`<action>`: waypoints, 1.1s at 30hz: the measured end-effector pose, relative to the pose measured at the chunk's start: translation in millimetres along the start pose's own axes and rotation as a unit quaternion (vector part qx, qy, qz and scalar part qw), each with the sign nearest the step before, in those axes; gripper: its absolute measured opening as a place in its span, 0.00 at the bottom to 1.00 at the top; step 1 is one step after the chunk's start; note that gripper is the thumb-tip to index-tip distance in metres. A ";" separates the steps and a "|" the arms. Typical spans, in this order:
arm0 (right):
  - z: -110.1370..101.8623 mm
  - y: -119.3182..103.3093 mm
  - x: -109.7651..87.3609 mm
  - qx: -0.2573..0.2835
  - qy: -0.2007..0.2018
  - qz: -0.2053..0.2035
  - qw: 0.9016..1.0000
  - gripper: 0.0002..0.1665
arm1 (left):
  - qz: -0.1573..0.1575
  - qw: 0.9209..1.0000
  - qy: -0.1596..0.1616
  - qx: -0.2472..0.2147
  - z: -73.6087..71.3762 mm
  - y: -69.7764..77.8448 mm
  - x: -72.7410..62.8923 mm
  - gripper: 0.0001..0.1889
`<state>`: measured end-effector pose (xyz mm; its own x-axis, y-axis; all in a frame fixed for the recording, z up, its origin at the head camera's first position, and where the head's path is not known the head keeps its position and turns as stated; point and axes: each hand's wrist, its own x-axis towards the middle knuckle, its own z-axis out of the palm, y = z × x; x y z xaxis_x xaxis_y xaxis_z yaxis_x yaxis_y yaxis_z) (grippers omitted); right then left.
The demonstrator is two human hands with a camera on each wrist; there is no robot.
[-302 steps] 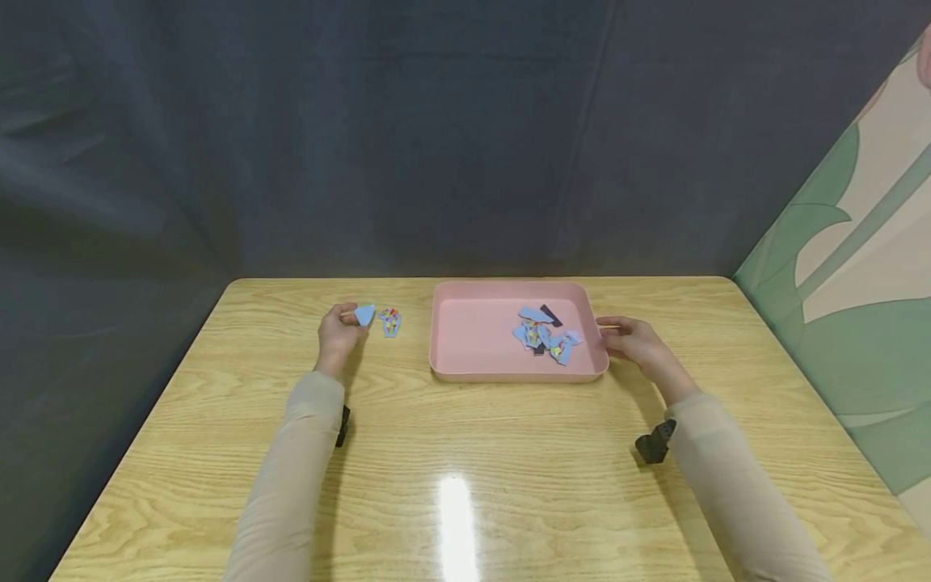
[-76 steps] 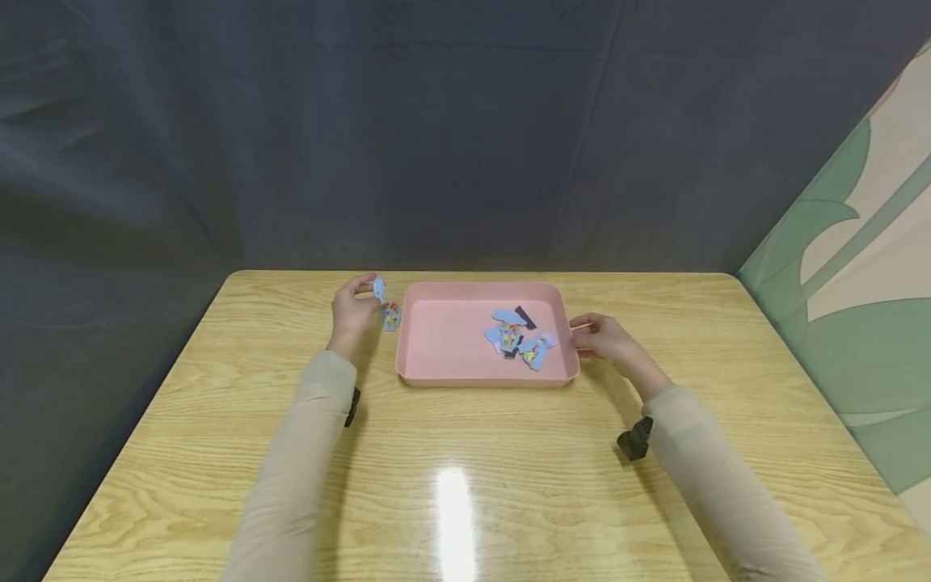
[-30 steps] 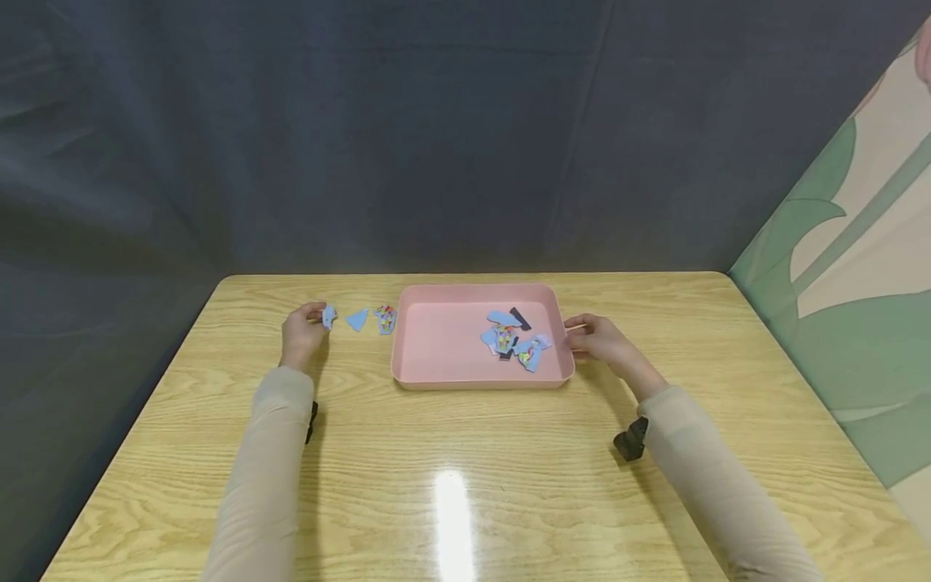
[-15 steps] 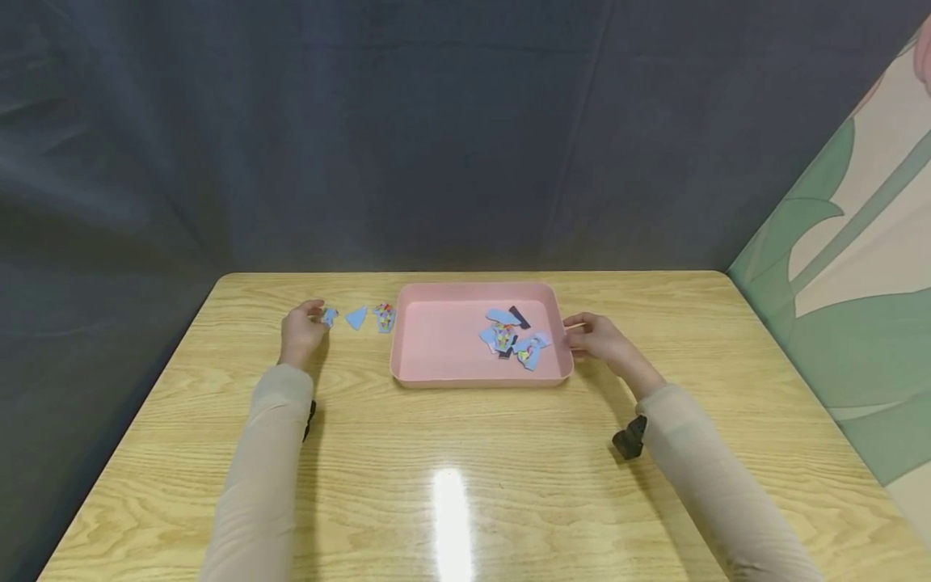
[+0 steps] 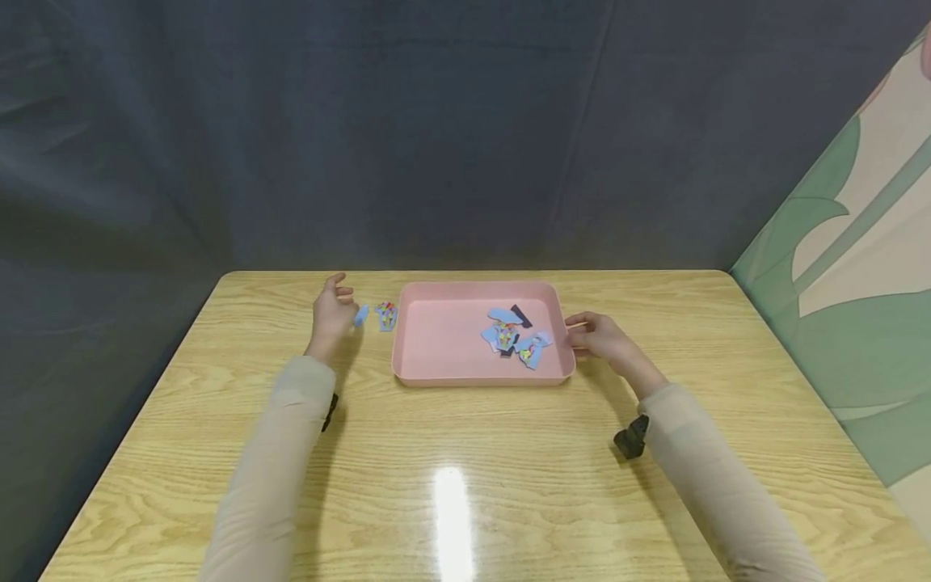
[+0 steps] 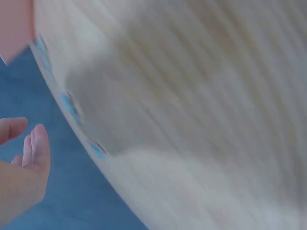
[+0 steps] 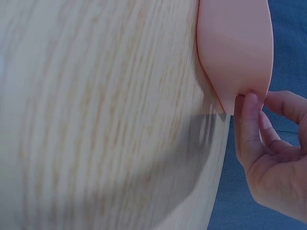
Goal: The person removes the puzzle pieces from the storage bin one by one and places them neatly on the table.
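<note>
My left hand [image 5: 333, 315] hovers over the table's left side, holding nothing. Its fingers are extended and apart in the left wrist view. Just right of it lies a flat light-blue piece [image 5: 361, 315], partly covered by the hand. Beyond that is a blue piece with multicoloured patches [image 5: 387, 317], close to the pink tray [image 5: 436, 381]. A third small blue piece [image 6: 97, 150] lies on the table in the left wrist view; the hand hides it from the head view. My right hand [image 5: 607, 338] grips the tray's right end, fingertips at wall and rim.
Several overlapping flat pieces [image 5: 504, 333], blue, patterned and black, lie in the tray's right half. The wooden table [image 5: 545, 461] ends at a dark curtain [image 5: 465, 145] behind. A patterned cloth [image 5: 858, 323] hangs at the right.
My left hand brought a small blue piece to the left end of the row, let it go, and moved back right. Over the longer span the tray shifted left; the right hand stayed on it.
</note>
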<state>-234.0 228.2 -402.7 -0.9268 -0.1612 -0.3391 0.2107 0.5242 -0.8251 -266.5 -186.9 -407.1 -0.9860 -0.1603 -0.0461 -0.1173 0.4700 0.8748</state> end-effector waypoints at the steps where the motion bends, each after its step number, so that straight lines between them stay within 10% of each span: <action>1: -0.2 -0.2 -0.4 0.001 0.000 0.000 1.000 0.29 | 0.005 1.000 -0.005 0.001 4.8 3.8 0.6 0.33; 19: -1.1 1.1 1.2 0.010 -0.004 -0.001 1.000 0.29 | 0.058 0.993 -0.102 0.003 102.5 56.3 -22.6 0.27; 33: -2.7 0.1 -1.8 0.020 -0.012 -0.010 1.000 0.29 | 0.100 0.972 -0.209 0.041 157.6 73.9 -45.2 0.19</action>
<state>-233.1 230.8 -400.9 -0.9231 -0.1917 -0.3333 0.2052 0.4877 -0.8486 -249.3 -8.1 -416.4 -0.9500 0.3001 -0.0865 0.0890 0.5256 0.8461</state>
